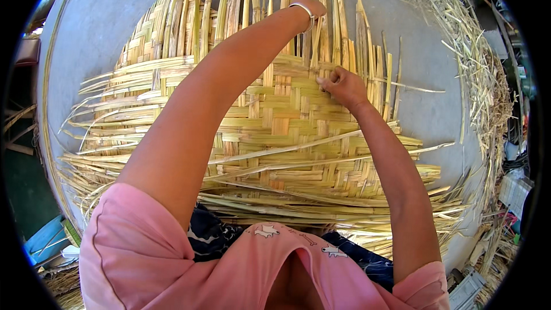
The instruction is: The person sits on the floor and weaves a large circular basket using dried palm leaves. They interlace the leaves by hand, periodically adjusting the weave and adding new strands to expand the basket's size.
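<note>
A partly woven mat (279, 109) of flat, yellow-green split plant strips lies in front of me. Long upright strips (234, 6) fan out from its far edge. My left hand (310, 6), with a bracelet on the wrist, reaches out over these far strips. It is closed around one of them, though its fingertips are mostly hidden. Closer in and to the right, my right hand (345, 87) rests on the weave near its upper right edge. Its thumb and forefinger pinch the weave strip there; the exact grip is partly covered.
Loose strip ends (109, 132) stick out along the mat's left side. More loose strips (287, 204) lie across its near part, close to my knees. The grey floor (86, 40) surrounds it. A pile of thin shredded strips (476, 74) lies along the right.
</note>
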`<action>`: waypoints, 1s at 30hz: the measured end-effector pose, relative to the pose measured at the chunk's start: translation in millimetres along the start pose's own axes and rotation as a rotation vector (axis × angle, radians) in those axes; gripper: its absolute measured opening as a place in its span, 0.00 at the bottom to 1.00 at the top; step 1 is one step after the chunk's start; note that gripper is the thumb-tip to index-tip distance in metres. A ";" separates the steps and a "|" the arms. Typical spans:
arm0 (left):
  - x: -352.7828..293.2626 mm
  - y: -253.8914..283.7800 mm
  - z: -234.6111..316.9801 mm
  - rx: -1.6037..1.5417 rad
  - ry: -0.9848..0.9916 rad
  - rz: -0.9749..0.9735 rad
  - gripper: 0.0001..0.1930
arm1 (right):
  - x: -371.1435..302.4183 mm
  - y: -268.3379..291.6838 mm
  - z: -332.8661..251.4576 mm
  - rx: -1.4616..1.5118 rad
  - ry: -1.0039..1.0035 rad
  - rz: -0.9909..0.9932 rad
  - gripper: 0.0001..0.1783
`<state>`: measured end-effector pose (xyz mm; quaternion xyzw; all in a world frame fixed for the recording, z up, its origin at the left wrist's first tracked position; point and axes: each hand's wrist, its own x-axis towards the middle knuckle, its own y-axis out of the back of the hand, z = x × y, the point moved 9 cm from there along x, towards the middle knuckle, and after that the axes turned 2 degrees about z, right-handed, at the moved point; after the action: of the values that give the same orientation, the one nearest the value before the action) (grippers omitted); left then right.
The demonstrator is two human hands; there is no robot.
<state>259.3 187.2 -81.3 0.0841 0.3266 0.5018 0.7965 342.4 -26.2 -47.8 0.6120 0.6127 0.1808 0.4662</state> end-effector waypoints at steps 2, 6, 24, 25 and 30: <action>-31.9 -0.3 25.3 -0.308 0.035 -0.100 0.06 | -3.8 5.6 6.9 0.006 -0.015 0.011 0.26; -20.3 51.3 48.1 -0.589 -0.147 0.000 0.10 | -1.5 3.8 -11.8 -0.032 0.033 0.016 0.26; -169.4 96.1 138.0 -0.753 -0.409 -0.049 0.08 | -5.5 84.9 -51.1 0.760 0.147 0.084 0.14; -180.5 94.0 137.5 -0.709 -0.427 -0.042 0.08 | -7.5 109.4 -74.2 0.979 0.159 0.099 0.17; -212.2 67.4 150.3 -0.460 -0.565 -0.035 0.09 | -27.0 191.3 -130.3 1.514 0.303 0.164 0.15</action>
<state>240.0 67.6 158.5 0.0325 -0.0262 0.5055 0.8618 345.4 30.0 178.4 0.7758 0.5791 -0.1714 -0.1826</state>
